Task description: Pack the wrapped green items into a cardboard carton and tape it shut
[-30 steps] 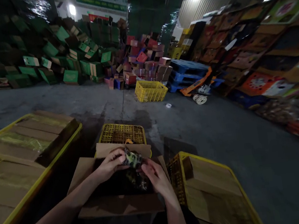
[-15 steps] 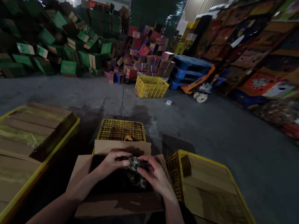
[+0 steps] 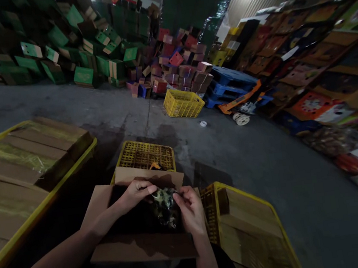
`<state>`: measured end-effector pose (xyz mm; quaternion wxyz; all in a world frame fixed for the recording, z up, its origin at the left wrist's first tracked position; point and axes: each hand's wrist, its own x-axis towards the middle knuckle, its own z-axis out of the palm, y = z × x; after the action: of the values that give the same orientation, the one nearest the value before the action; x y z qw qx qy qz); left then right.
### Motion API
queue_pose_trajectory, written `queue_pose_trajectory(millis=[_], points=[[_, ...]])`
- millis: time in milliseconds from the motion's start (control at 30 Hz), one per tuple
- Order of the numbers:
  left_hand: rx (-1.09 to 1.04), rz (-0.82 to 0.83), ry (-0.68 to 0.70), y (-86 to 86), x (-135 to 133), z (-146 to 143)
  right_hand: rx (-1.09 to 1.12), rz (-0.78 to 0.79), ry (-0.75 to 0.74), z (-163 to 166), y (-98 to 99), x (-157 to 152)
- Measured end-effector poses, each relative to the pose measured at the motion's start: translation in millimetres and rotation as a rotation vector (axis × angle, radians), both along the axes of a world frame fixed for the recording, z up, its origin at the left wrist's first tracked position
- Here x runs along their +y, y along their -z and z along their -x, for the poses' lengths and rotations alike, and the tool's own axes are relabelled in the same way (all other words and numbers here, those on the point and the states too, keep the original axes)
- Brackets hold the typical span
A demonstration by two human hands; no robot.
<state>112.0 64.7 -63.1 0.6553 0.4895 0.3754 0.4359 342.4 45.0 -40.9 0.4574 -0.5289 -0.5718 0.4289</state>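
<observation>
An open cardboard box [image 3: 141,246] sits in front of me with its flaps spread. Both hands are over its dark inside. My left hand [image 3: 134,195] pinches the top of a small dark, shiny wrapped bundle [image 3: 164,202]. My right hand [image 3: 190,209] is closed on the bundle's right side. What the bundle contains is too dark to tell. More dark items lie below it in the box.
A yellow crate [image 3: 145,156] stands just beyond the box. Yellow crates with cardboard sheets sit at the left [image 3: 22,172] and right [image 3: 254,229]. Farther off are another yellow crate [image 3: 183,103], blue pallets [image 3: 231,81], and heaps of green [image 3: 82,54] and red boxes [image 3: 180,70].
The bundle has come down from above the box to just inside it. Both hands lowered with it and closed in around it. The view tilted slightly downward.
</observation>
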Motion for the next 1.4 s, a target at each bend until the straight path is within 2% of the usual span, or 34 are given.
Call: queue_pose_trajectory(millis=[100, 233, 367, 567, 733, 1000, 1200, 1400], points=[[-0.021, -0.078, 0.043, -2.4, -1.3, 2.1, 0.041, 0.018, 0.058, -0.9, 3.9, 1.2], [-0.046, -0.109, 0.073, -3.1, -2.8, 2.3, 0.117, 0.024, 0.052, -1.1, 2.9, 1.4], [-0.072, -0.052, 0.03, -2.6, -5.1, 1.9, 0.109, 0.024, -0.048, -3.3, -3.7, -0.5], [-0.238, 0.079, -0.02, -0.6, -7.1, 0.0, 0.05, 0.011, -0.216, -3.0, -10.2, -3.2], [-0.326, 0.086, 0.022, -0.4, -7.8, -0.5, 0.082, 0.014, -0.147, 1.0, -9.3, -3.1], [-0.321, -0.054, 0.053, 4.7, -5.7, -0.2, 0.05, -0.05, -0.107, -3.5, -7.4, -4.3], [-0.278, 0.034, 0.013, -3.4, -9.0, 3.4, -0.013, -0.089, -0.135, -4.4, -5.4, -5.0], [-0.259, 0.08, 0.04, -4.5, -10.9, 5.7, -0.183, -0.271, -0.071, -9.1, -6.1, -3.9]])
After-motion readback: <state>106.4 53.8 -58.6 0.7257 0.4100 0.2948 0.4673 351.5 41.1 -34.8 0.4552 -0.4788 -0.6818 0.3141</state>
